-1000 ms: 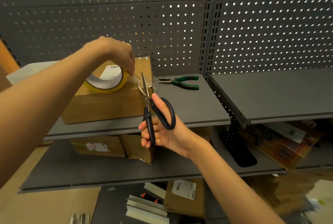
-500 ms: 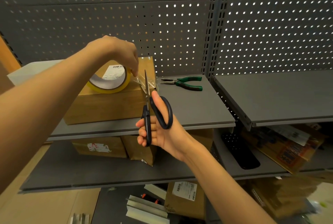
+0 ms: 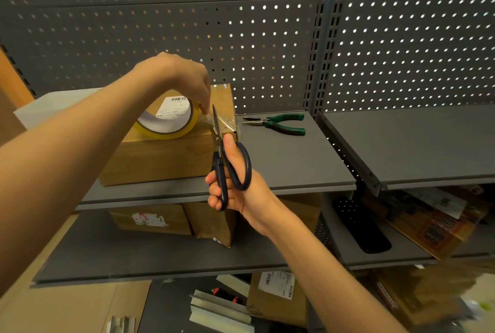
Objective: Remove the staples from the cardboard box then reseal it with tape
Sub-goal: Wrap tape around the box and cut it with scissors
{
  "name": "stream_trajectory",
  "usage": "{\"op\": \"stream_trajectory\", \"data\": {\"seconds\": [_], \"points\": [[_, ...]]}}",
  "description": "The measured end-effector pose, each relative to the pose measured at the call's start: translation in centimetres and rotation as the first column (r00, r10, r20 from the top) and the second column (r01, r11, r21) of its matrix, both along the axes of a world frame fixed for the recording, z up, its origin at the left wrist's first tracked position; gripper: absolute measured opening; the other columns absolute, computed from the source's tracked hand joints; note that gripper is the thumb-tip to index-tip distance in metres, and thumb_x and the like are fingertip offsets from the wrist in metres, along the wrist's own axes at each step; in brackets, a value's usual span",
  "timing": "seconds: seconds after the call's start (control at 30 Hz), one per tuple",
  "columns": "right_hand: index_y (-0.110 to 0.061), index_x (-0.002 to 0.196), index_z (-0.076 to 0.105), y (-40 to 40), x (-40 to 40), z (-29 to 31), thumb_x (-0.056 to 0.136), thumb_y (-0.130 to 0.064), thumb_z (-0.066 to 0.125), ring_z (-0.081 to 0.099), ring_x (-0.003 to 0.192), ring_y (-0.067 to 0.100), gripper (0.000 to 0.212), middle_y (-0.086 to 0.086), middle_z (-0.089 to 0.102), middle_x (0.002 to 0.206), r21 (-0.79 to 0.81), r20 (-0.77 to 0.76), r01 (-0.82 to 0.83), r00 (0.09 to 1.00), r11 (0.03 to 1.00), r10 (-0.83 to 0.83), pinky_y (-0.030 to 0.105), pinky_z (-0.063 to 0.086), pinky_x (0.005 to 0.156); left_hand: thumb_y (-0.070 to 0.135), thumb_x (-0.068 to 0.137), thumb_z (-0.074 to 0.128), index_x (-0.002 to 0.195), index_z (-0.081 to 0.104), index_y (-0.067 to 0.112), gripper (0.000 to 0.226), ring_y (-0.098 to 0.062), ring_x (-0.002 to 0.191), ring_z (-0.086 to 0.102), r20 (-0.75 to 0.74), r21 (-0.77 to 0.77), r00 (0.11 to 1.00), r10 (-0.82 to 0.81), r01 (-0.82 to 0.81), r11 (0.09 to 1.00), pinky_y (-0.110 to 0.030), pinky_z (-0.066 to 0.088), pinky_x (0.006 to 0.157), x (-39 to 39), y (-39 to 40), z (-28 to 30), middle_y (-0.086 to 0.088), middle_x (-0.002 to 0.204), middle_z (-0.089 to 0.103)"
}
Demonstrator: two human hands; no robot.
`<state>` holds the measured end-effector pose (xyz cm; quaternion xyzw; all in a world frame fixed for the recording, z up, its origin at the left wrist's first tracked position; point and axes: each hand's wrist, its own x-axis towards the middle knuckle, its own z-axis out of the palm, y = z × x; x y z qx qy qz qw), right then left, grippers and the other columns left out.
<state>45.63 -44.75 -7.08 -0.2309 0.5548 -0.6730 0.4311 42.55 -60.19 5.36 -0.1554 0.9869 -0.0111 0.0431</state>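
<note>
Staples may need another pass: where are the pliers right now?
In the head view, the green-handled pliers lie on the grey shelf, right of the cardboard box, beyond the right hand.

Brown cardboard box [image 3: 160, 157] was matt and slightly fibrous, yellowish tape roll [image 3: 171, 122] glossy plastic with a clear, crinkled film, scissors [image 3: 223, 161] had bright metal blades and smooth black plastic handles, pliers [image 3: 278, 123] green rubbery grips, shelf [image 3: 289, 161] matt grey painted metal
</note>
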Motion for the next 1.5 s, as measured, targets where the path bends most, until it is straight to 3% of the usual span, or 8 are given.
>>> {"op": "stream_trajectory", "data": {"seconds": [0.53,0.77,0.93,1.07,1.2,1.33,1.43,1.5], "points": [[-0.012,0.066,0.049,-0.6,0.4,-0.7,0.092,-0.052,0.039,0.049,0.041,0.007,0.049,-0.001,0.047,0.052,-0.007,0.007,0.067,0.998,0.998,-0.067,0.017,0.044,0.048,0.027,0.088,0.06,0.112,0.065,0.007,0.031,-0.018,0.091,0.053,0.001,-0.015,1.0,-0.011,0.011,1.0,-0.025,0.04,0.075,0.2,0.1,0.1,-0.003,0.096,0.058],[-0.012,0.065,0.05,-0.8,0.5,-0.6,0.092,-0.051,0.042,0.049,0.039,0.007,0.048,-0.002,0.048,0.048,-0.026,-0.023,0.066,0.997,0.997,-0.067,0.016,0.044,0.047,0.03,0.088,0.06,0.112,0.064,0.005,0.035,-0.022,0.094,0.055,-0.035,-0.025,0.999,0.006,-0.006,1.0,-0.027,0.041,0.075,0.5,-0.4,0.1,-0.01,0.11,0.064],[-0.011,0.066,0.051,-1.1,0.8,-0.4,0.092,-0.049,0.042,0.05,0.039,0.006,0.047,-0.003,0.049,0.048,-0.063,-0.048,0.063,0.997,0.996,-0.066,0.016,0.045,0.046,0.022,0.087,0.061,0.104,0.066,0.003,0.025,-0.025,0.096,0.057,-0.11,0.122,0.993,0.034,-0.02,0.992,-0.033,0.046,0.085,1.4,-1.8,0.2,-0.01,0.103,0.063],[-0.009,0.065,0.051,-1.2,0.3,0.2,0.092,-0.046,0.045,0.048,0.036,0.008,0.046,-0.002,0.049,0.044,-0.104,-0.023,0.149,0.988,0.983,-0.152,0.016,0.045,0.041,0.021,0.087,0.061,0.092,0.065,0.012,0.012,-0.022,0.092,0.055,-0.219,0.173,0.973,0.068,-0.03,0.985,-0.032,0.044,0.08,2.6,-2.8,0.3,-0.005,0.094,0.06],[-0.007,0.065,0.053,-1.4,-0.4,1.2,0.093,-0.038,0.045,0.051,0.034,0.007,0.043,-0.003,0.051,0.041,-0.157,-0.166,0.165,0.967,0.974,-0.191,0.015,0.046,0.04,0.018,0.085,0.063,0.095,0.066,0.013,0.012,-0.019,0.087,0.056,-0.288,0.218,0.956,0.057,0.007,0.976,-0.031,0.042,0.077,3.2,-2.8,0.2,-0.002,0.085,0.061],[-0.008,0.075,0.056,-1.3,-0.8,2.0,0.094,-0.038,0.046,0.052,0.04,0.006,0.036,-0.002,0.052,0.049,-0.167,-0.262,0.205,0.934,0.964,-0.244,0.015,0.048,0.046,0.024,0.085,0.063,0.113,0.06,0.008,0.032,-0.021,0.09,0.052,-0.29,0.186,0.952,0.093,-0.04,0.982,-0.032,0.04,0.073,3.5,-3.0,0.2,-0.009,0.1,0.06],[-0.01,0.091,0.057,-1.1,-1.6,2.3,0.096,-0.032,0.047,0.059,0.056,0.009,0.025,0.0,0.056,0.065,-0.105,-0.403,0.253,0.873,0.962,-0.274,0.017,0.052,0.059,0.034,0.088,0.057,0.09,0.065,0.0,0.036,-0.024,0.076,0.053,-0.251,0.121,0.956,0.155,-0.128,0.984,-0.029,0.04,0.059,3.9,-3.3,0.4,-0.016,0.093,0.064],[-0.009,0.09,0.057,-0.5,-2.6,2.4,0.096,-0.025,0.047,0.062,0.069,0.016,0.019,0.002,0.058,0.071,-0.05,-0.547,0.311,0.787,0.949,-0.287,0.03,0.054,0.076,0.037,0.089,0.054,0.07,0.062,0.001,0.042,-0.021,0.065,0.049,-0.229,0.101,0.955,0.187,-0.168,0.981,-0.028,0.039,0.058,4.2,-3.5,0.6,-0.015,0.079,0.062]]}}
